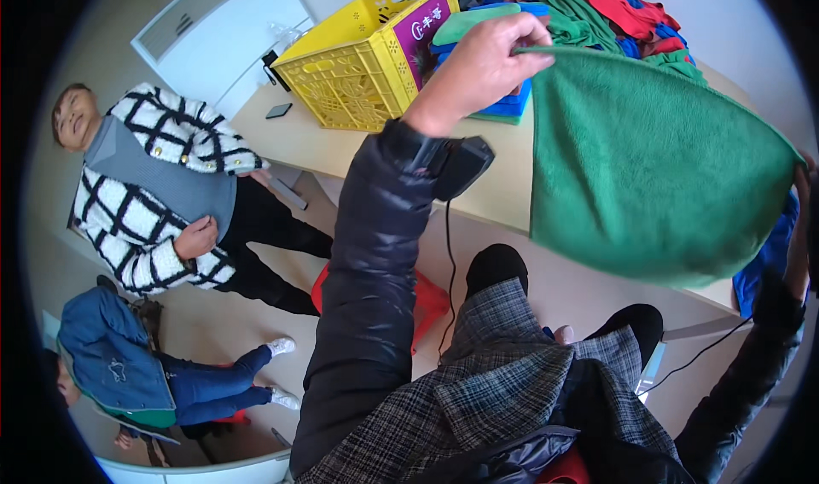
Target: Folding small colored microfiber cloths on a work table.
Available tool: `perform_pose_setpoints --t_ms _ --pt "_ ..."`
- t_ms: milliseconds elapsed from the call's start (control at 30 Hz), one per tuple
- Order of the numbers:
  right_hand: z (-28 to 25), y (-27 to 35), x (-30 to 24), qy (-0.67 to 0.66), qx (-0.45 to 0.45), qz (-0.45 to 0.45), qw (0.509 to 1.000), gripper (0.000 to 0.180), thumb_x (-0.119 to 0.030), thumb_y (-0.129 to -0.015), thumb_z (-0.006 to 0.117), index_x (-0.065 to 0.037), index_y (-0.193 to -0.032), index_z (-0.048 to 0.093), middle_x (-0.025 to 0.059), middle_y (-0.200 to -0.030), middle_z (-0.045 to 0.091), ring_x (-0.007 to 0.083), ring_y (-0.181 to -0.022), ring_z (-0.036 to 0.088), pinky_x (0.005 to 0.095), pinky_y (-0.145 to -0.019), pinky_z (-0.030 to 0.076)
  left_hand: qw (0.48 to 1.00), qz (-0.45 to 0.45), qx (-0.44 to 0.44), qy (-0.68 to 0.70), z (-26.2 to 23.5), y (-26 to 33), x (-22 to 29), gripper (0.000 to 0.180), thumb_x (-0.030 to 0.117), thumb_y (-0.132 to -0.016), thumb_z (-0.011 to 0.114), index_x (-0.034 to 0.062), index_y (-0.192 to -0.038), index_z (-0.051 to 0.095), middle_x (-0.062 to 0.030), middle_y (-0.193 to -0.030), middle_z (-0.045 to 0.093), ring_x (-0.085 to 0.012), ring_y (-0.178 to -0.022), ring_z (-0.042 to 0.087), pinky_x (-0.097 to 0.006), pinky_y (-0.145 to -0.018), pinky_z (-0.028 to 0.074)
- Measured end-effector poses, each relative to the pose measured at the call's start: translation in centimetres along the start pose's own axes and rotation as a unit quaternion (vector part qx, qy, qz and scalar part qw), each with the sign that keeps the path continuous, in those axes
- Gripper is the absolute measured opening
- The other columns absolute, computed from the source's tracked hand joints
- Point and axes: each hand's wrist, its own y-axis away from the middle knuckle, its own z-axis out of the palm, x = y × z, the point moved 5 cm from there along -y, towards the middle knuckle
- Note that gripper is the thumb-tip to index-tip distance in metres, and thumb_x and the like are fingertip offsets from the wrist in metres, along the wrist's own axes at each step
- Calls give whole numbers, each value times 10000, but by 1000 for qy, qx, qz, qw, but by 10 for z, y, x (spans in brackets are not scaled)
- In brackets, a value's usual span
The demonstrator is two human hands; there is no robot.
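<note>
I hold a large green cloth (648, 168) spread out in the air above the table. My left hand (479, 67) pinches its upper left corner, raised high. At the far right edge of the view my right hand (804, 177) grips the opposite corner, only partly seen. The cloth hangs between both hands and hides part of the table (341, 147) behind it. A small black device (461, 165) is strapped at my left wrist, with a cable hanging down.
A yellow plastic crate (363, 61) stands on the table's far left. Behind the cloth lies a pile of red, green and blue cloths (614, 10). A phone (278, 110) lies near the crate. Two people (162, 194) are on the left, one standing, one low (136, 373).
</note>
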Motion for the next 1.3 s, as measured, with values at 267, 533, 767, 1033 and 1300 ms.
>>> perform_pose_setpoints --t_ms 267,533,767,1033,1300 --pt "71 -44 92 -13 -130 51 990 257 -192 -986 559 26 -1094 642 28 -1040 646 120 -1039 567 263 -951 425 995 52 43 -75 15 -55 -91 158 131 -866 683 -6 -928 632 -73 -807 645 -175 -776 611 -330 -738 497" --pt "34 -8 92 -62 11 17 998 207 -40 -918 641 37 -1110 655 34 -1003 689 94 -995 606 270 -910 477 984 26 94 -147 48 -39 -65 160 83 -872 680 28 -922 538 -122 -813 582 -255 -712 556 -349 -676 462" --pt "127 169 117 14 -138 78 987 130 -28 -845 649 -54 -968 683 98 -969 684 268 -948 654 349 -866 513 968 -72 -89 -223 163 118 -133 215 -50 -724 543 84 -884 490 -138 -941 552 -403 -918 577 -490 -736 472" --pt "132 214 99 42 -196 115 973 143 -73 -819 643 -80 -959 672 75 -997 676 282 -1013 621 386 -894 511 973 -110 -82 -183 163 164 -113 226 -77 -709 562 75 -857 483 -110 -923 537 -377 -880 582 -466 -705 471" --pt "128 213 66 34 -334 84 938 95 -129 -850 666 -60 -909 693 116 -946 689 317 -940 653 392 -830 522 964 -134 -184 -140 141 180 -96 144 21 -769 641 78 -853 539 -101 -922 565 -350 -871 602 -446 -726 490"
